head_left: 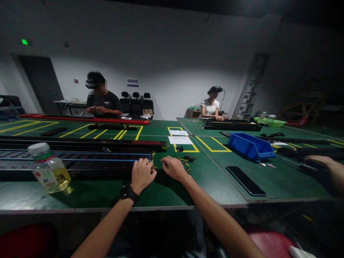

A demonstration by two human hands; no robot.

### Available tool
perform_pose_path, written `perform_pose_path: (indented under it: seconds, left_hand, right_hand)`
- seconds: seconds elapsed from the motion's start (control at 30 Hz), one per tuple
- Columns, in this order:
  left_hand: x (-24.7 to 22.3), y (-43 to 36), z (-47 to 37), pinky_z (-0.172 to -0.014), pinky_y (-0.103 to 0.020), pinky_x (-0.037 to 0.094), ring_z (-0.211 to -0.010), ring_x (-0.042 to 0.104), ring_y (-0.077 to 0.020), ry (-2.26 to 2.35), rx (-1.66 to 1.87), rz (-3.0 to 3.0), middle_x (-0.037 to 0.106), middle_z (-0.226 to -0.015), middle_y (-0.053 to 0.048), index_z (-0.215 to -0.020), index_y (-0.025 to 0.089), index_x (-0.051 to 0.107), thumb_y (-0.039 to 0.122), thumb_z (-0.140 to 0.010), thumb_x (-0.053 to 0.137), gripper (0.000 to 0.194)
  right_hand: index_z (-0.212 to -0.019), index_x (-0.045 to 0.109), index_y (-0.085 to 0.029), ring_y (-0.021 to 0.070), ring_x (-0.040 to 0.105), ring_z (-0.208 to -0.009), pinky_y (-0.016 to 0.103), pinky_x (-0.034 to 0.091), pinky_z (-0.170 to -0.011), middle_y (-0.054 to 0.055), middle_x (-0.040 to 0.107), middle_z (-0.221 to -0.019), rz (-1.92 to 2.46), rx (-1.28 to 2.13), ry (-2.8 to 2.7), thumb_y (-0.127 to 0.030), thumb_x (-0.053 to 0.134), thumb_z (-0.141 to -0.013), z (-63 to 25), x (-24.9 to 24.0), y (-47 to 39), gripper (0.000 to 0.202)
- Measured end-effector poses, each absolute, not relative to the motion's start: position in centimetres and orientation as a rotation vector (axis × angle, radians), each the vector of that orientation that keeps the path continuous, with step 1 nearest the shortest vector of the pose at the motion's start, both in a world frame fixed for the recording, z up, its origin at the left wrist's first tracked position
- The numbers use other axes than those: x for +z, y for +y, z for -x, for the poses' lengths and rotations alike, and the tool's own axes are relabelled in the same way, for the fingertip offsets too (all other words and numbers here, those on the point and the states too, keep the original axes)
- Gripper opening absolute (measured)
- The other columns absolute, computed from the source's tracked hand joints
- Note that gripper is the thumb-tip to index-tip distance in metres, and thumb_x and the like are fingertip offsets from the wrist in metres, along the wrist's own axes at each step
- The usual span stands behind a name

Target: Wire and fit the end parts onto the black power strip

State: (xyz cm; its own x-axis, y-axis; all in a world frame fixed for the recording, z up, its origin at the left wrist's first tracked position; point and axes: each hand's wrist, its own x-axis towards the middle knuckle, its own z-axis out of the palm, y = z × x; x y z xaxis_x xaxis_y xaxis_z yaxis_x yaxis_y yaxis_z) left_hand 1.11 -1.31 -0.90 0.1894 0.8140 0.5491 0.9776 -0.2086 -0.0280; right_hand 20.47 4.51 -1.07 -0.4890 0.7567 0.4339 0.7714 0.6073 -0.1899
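In the head view, a green, yellow-lined worktop (212, 182) is stretching toward a pale wall (172, 53). The partly curled left hand (142, 174) is resting at the right end of long black, blue-edged rails (94, 156), its grip unclear; the right hand (174, 168) is hanging loosely open near yellow wires (186, 163).

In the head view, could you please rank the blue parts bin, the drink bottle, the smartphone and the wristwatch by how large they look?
Largest: blue parts bin and drink bottle, too alike to rank, with the bottle nearer the camera
Next: smartphone
Smallest: wristwatch
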Motion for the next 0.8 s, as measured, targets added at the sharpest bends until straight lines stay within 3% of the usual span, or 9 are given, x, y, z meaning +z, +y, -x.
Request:
perform_pose_path:
  seconds: [0.23,0.43,0.63,0.8]
  left_hand:
    - [-0.8,-1.7,-1.2,-0.082,-0.043,0.038,-0.096,0.057,-0.0272,-1.674,-0.629,2.129,0.068,-0.095,-0.009,-0.088,0.022,0.071,0.026,-0.089,0.060,0.012]
    - [-0.9,-1.6,-1.3,-0.082,-0.042,0.038,-0.097,0.057,-0.0276,-1.691,-0.630,2.121,0.068,-0.095,-0.009,-0.088,0.020,0.071,0.026,-0.089,0.060,0.012]
    - [-0.9,-1.5,-1.3,-0.082,-0.044,0.039,-0.096,0.058,-0.0281,-1.689,-0.622,2.124,0.069,-0.094,-0.009,-0.086,0.020,0.069,0.026,-0.090,0.059,0.013]
    - [-0.8,-1.5,-1.2,-0.082,-0.044,0.039,-0.096,0.058,-0.0286,-1.683,-0.620,2.129,0.070,-0.095,-0.010,-0.086,0.020,0.069,0.027,-0.090,0.058,0.013]
  right_hand:
    - [-0.113,0.077,-0.026,0.0253,0.072,-0.097,0.030,0.049,-0.079,0.009,0.078,-0.107,1.766,-0.008,-2.020,-0.028,0.058,-0.095,-26.9,1.6,9.4,0.026]
    - [-0.116,0.078,-0.024,0.0364,0.073,-0.102,0.042,0.050,-0.080,0.021,0.076,-0.110,2.132,0.089,-1.594,-0.036,0.054,-0.097,-31.9,-1.3,11.5,0.033]
    - [-0.115,0.080,-0.020,0.0395,0.071,-0.105,0.046,0.050,-0.083,0.025,0.074,-0.114,2.186,0.176,-1.476,-0.044,0.048,-0.098,-33.3,-3.1,11.5,0.044]
    - [-0.110,0.081,-0.018,0.0404,0.070,-0.104,0.047,0.048,-0.083,0.026,0.074,-0.113,2.161,0.251,-1.543,-0.049,0.053,-0.096,-32.7,-2.7,11.5,0.043]
